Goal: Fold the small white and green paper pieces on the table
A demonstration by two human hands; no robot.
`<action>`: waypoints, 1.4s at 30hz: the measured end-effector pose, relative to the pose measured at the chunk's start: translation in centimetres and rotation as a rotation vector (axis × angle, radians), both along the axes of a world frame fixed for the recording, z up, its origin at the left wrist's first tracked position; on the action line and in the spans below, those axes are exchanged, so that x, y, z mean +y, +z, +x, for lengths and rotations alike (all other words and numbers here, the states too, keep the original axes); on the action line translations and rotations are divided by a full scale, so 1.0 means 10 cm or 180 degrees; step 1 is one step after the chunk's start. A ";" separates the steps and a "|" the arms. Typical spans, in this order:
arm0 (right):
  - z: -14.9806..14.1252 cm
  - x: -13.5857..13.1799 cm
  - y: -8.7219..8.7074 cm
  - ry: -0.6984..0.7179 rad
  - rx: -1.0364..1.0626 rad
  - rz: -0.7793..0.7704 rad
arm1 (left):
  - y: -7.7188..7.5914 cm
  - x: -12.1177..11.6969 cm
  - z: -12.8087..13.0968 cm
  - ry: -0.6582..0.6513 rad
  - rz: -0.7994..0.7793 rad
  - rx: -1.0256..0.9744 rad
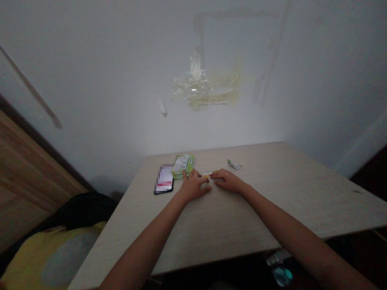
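Observation:
Between my hands lies a small flat white-and-yellow packet, partly hidden by fingers. My left hand is low over the table with its fingers spread, nearest the packet's left end. Some of its fingertips reach the lower edge of a green-and-white printed pouch. My right hand has its fingers together and closed on the packet's right end. Left of the pouch, a phone with a lit, blurred screen lies flat.
A crumpled green-and-white wrapper lies farther back on the pale wooden table, right of my hands. The wall with peeling tape rises behind. A yellow-and-grey cushion-like thing is beyond the table's left edge.

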State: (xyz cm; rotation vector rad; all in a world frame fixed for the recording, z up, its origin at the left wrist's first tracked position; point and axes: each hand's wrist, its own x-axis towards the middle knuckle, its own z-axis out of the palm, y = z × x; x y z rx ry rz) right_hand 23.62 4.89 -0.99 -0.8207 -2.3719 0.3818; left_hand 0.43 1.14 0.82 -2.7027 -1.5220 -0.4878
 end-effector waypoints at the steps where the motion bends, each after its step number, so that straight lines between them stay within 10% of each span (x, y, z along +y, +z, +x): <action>1: 0.00 0.00 0.00 0.0005 -0.0007 0.0006 | 0.00 0.00 0.01 -0.0004 0.0012 0.0013; 42: 0.01 -0.01 0.00 0.0036 -0.0142 0.0087 | 0.15 0.02 -0.15 0.0295 0.0366 0.0132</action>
